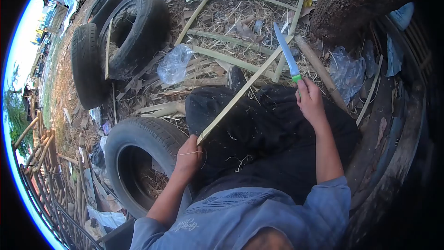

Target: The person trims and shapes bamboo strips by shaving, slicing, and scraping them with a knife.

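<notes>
A long, pale, flat strip [245,90] slants away from the right side of the nearest tire [155,132]; your left hand [187,161], beside that tire, has its fingers clamped on the near end; your right hand [310,101], well right of the tire, grips a green-handled knife [287,54], blade pointing forward; your shirt's lettering [187,225] is too blurred to read.

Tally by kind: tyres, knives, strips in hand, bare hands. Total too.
Tyres: 4
Knife: 1, in the right hand
Strip: 1, in the left hand
Bare hands: 2
Total: 8
</notes>
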Tool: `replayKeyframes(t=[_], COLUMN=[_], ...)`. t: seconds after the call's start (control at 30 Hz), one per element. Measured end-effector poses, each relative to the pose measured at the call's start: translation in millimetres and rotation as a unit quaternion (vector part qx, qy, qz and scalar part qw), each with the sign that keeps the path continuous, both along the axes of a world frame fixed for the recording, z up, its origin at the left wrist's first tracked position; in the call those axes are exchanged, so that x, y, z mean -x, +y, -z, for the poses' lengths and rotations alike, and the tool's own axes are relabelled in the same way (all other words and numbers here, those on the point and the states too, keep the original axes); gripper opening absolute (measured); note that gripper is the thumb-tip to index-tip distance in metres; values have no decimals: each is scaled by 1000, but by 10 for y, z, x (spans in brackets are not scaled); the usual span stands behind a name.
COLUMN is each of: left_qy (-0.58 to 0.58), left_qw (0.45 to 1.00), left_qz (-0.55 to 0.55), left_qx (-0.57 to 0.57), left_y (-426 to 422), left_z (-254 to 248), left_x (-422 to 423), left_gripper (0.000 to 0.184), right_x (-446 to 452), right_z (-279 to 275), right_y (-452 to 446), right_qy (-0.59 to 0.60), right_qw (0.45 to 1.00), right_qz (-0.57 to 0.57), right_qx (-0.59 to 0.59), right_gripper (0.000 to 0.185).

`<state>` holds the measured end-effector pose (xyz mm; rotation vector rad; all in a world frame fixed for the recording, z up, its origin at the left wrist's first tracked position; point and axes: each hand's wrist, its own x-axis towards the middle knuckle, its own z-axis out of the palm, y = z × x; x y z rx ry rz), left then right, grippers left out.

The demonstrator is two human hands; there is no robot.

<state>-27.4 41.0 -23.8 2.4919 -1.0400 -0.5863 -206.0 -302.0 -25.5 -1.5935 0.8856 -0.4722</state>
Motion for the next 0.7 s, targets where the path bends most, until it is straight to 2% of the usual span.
replayKeyframes(t=[0.07,0.13,0.23,0.33,0.5,0.57,0.67,0.7], left_qy=[-19,-9,1,-13,-30,-29,-32,-35], left_qw=[997,998,999,999,999,999,999,998], left_qz=[24,26,48,47,30,33,39,48], left_qx=[-64,-60,-23,-4,-3,-2,10,6], left_y=[-32,-3,3,-10,-14,-14,-1,-7], left_z=[7,100,148,234,285,303,338,338], left_x=[-32,-98,-129,-119,-74,-83,-106,-130], left_gripper=[16,16,18,18,17,17,18,18], right_x=[18,-17,-119,-239,-260,-225,-173,-174], right_z=[189,193,227,421,565,564,334,235], right_y=[-112,-173,-180,-9,270,301,80,-13], right_qy=[-2,-7,43,10,14,17,46,50], right_qw=[1000,999,977,970,974,982,979,987], right_qz=[2,5,22,65,37,27,-7,4], right_qx=[20,40,207,232,225,186,198,152], right_gripper=[29,30,32,31,29,29,24,25])
